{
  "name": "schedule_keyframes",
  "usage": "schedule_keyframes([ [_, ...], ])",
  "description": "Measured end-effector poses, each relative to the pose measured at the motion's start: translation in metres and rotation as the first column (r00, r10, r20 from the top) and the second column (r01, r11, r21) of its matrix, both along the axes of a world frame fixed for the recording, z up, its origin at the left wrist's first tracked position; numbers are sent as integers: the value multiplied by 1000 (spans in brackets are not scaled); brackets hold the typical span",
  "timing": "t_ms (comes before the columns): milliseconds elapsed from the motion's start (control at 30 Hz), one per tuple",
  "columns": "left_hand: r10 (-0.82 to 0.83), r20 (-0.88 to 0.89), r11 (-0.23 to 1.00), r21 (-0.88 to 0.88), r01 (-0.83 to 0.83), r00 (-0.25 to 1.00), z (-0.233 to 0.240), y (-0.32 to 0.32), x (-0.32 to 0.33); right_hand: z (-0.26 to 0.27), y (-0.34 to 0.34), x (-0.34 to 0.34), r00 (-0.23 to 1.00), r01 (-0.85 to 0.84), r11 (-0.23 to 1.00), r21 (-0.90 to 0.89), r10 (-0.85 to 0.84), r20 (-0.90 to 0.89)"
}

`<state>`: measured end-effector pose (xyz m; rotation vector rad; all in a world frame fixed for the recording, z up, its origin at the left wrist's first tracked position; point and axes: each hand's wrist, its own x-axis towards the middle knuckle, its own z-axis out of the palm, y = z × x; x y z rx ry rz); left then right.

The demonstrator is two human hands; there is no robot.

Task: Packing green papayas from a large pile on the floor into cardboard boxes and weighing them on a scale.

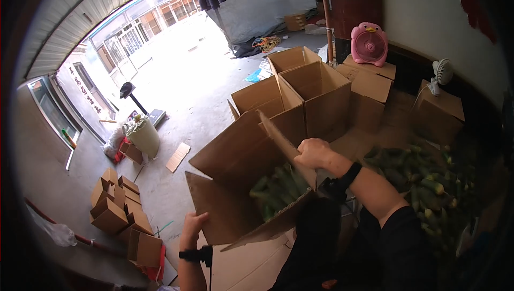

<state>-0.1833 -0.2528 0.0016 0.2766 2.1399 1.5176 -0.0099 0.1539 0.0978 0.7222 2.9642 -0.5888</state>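
An open cardboard box [231, 210] stands tilted before me with its flaps spread. Green cucumbers [281, 186] lie together at one end inside it. My right hand [315, 154] grips the raised flap on the right side of the box. On the opposite side, my left hand [193, 224] holds the box's left edge, thumb over the cardboard. Both wrists wear black straps. To my right, a large heap of cucumbers [425, 184] lies in shadow.
Open empty cartons [327, 102] stand just beyond the box. A pink fan [369, 44] and a white fan [443, 72] sit on cartons by the wall. Small boxes [120, 206] are piled at left. Farther off are a full sack [142, 136] and a platform scale [156, 117].
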Motion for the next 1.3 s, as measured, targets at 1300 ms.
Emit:
schedule_keyframes([
  [1300, -250, -470, 535, -796, -284, 846, 37, -71, 114, -134, 23, 76, 948, -36, 919, -393, -94, -305],
])
